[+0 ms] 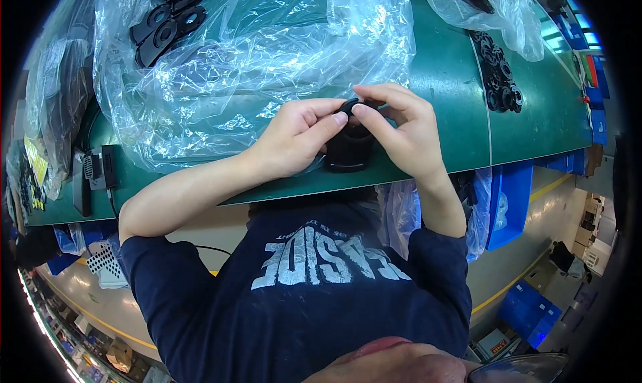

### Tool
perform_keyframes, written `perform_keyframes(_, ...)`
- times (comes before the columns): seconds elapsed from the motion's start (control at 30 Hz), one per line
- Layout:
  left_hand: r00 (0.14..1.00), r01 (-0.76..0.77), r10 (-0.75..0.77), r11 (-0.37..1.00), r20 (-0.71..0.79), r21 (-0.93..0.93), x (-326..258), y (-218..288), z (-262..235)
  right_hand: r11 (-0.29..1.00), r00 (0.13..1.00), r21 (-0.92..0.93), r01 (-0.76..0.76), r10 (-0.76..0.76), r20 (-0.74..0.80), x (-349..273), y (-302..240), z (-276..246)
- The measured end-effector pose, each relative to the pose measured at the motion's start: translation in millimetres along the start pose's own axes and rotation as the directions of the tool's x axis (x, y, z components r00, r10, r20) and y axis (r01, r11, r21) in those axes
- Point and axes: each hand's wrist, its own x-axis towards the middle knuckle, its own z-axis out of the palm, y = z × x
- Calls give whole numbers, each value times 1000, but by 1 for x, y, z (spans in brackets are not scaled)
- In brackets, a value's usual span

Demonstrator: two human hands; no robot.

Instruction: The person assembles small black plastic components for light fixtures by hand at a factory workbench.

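Black part (348, 154) pinched between two hands at the table's near edge

We have the black part just inside the near edge of the green table (451, 125), its broad end toward us. Our left hand (304, 135) is nearly closed, thumb and forefinger pinching the dark, rounded upper end from the left. Our right hand (404, 122) grips that same end from the right, thumb on the near side, its other fingers half curled over the far side. Whether that rounded end is a separate piece we cannot tell, since our fingers cover much of it; nor can we tell if the part touches the tabletop.

Beyond our hands we see crumpled clear plastic sheeting (221, 95), with more black pieces (154, 48) at its far left. To our right lies a cluster of small black rings (498, 75), near a clear bag (521, 32). A small black device (105, 165) sits at our left, and a blue bin (515, 209) stands below the table's right side.
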Motion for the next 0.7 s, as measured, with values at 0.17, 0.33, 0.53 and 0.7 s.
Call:
perform_keyframes(0.17, 991, -134, 133, 990, 32, 48, -1, 6, 5, 997, 996, 58, -41, 36, 80, 2, 4, -4)
perform_keyframes(0.33, 997, -70, 71, 997, -31, 31, 1, 2, 4, 975, 994, 197, -103, 97, 44, 1, 6, -4)
perform_keyframes(0.53, 998, -51, 52, 998, -37, 39, 1, -9, 1, 984, 982, 107, -140, 124, 140, 2, 1, -5)
perform_keyframes(0.7, 996, -83, 84, 996, -21, 31, 2, -6, 3, 944, 974, 251, -213, 186, 126, 1, 0, -3)
